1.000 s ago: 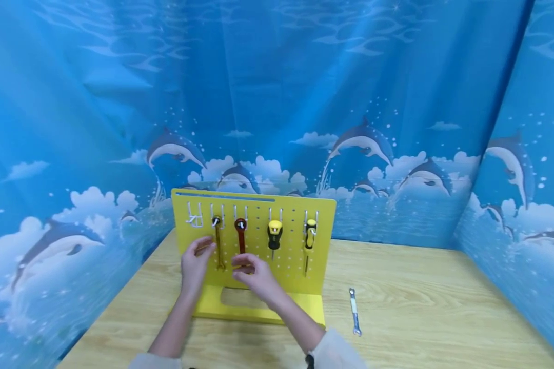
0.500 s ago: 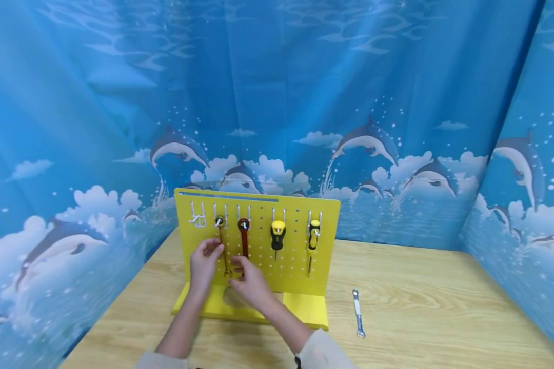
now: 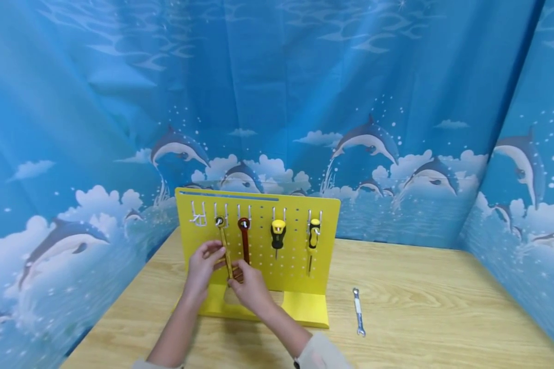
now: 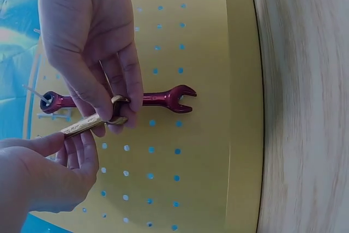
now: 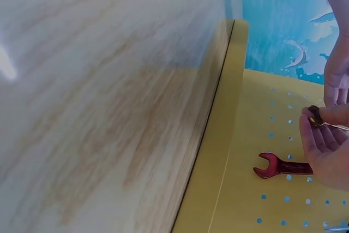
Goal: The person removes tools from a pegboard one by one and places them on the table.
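Control tightens: my left hand (image 3: 200,270) now pinches the gold combination wrench (image 3: 223,237) by its shaft (image 4: 84,125), my right hand (image 3: 252,287) its near, forked end (image 4: 119,100), so it seems steadied.

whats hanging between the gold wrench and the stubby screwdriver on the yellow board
In the head view, the red wrench hangs on the yellow board between the gold wrench and the stubby screwdriver.

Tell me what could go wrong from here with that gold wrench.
The gold combination wrench hangs by its ring on a hook while the left hand and right hand pinch it lower down; a tug might slip it off. In the head view, the right hand covers part of the red combination wrench and could bump it.
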The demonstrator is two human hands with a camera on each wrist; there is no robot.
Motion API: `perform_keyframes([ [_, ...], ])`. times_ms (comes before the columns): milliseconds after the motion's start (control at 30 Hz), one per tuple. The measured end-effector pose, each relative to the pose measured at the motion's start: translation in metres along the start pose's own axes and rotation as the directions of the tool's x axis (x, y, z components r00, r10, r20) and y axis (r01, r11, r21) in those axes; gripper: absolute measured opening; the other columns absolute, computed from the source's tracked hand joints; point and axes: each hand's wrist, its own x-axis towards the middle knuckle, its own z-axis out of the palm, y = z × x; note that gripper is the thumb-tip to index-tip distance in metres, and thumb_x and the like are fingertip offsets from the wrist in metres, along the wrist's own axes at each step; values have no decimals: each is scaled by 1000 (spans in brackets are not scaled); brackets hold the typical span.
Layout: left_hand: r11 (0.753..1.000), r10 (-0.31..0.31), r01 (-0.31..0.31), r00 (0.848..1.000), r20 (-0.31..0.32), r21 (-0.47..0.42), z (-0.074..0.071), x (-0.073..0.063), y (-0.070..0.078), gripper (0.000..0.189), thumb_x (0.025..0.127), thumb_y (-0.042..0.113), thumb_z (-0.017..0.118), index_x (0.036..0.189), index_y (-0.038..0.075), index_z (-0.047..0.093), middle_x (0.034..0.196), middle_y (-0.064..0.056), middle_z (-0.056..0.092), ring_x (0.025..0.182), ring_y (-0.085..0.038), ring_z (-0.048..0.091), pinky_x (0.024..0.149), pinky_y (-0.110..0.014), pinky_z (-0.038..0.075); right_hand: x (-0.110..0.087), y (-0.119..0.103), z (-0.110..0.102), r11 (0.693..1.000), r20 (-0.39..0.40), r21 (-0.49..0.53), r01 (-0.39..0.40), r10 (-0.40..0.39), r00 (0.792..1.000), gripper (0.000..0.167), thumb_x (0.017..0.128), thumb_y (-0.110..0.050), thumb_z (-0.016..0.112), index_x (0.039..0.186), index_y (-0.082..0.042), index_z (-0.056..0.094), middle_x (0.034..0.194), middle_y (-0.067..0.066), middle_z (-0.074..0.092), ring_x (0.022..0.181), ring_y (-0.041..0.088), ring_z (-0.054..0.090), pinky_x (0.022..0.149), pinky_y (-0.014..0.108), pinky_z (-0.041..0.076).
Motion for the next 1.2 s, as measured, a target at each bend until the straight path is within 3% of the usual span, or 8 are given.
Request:
perform_keyframes([
  [100, 1000, -30, 30, 1000, -5, 8, -6, 3, -8, 29, 85, 14, 66, 111, 4, 57, 106, -11, 57, 93, -21, 57, 76, -38, 52, -2, -2, -1, 1000, 2, 9, 1, -1, 1000, 27, 79, 6, 66, 105, 3, 58, 82, 9, 64, 71, 14, 61, 61, 20, 50],
  [167, 997, -50, 52, 998, -30, 55, -14, 12, -26, 37, 83, 22, 69, 114, 8, 56, 111, -9, 56, 96, -19, 57, 78, -37, 52, -4, -4, -2, 1000, 3, 18, 9, -9, 1000, 27, 79, 6, 66, 104, 3, 58, 82, 9, 64, 71, 14, 61, 61, 19, 50],
  [367, 998, -49, 49, 999, 12, 44, -14, 2, -16, 32, 85, 20, 67, 113, 8, 56, 110, -9, 56, 97, -20, 57, 79, -37, 51, -8, -11, -6, 999, 30, 42, 9, -10, 1000, 26, 78, 7, 65, 104, 4, 58, 82, 9, 64, 70, 11, 60, 63, 18, 50],
  [433, 997, -49, 48, 999, 9, 64, -4, -11, 3, 32, 85, 20, 67, 112, 6, 55, 109, -10, 56, 95, -20, 57, 79, -36, 51, -10, -12, -8, 999, 40, 54, 5, -7, 999, 26, 78, 7, 65, 103, 4, 58, 81, 7, 64, 70, 10, 60, 63, 17, 49],
  [600, 993, -56, 57, 998, -12, 107, 33, -56, 78, 36, 84, 16, 66, 109, -5, 50, 104, -15, 53, 91, -20, 55, 79, -34, 51, -15, -16, -10, 997, 50, 83, 12, -16, 999, 25, 78, 8, 65, 102, 4, 59, 80, 4, 63, 70, 11, 60, 63, 17, 49],
  [733, 995, -42, 41, 999, 8, 87, 40, -68, 92, 30, 84, 12, 66, 106, -3, 51, 100, -12, 55, 88, -17, 56, 75, -30, 52, -20, -20, -14, 995, 62, 104, 14, -20, 998, 24, 78, 8, 65, 101, 2, 60, 81, 3, 63, 71, 11, 60, 65, 17, 50],
  [967, 982, -132, 135, 991, -34, 129, 61, -81, 113, 25, 89, 0, 55, 110, -8, 46, 103, -13, 53, 89, -15, 55, 79, -31, 51, -32, -26, -29, 988, 97, 151, -16, 1, 995, 25, 80, 5, 64, 105, 1, 58, 85, 4, 62, 75, 12, 60, 69, 19, 50],
  [1200, 985, -129, 126, 992, 16, 119, 78, -89, 112, 25, 87, -3, 56, 110, -8, 48, 101, -13, 55, 88, -16, 56, 78, -32, 51, -47, -23, -45, 986, 96, 167, -30, 14, 995, 27, 81, 4, 63, 107, 0, 58, 84, 1, 62, 75, 12, 60, 69, 20, 50],
])
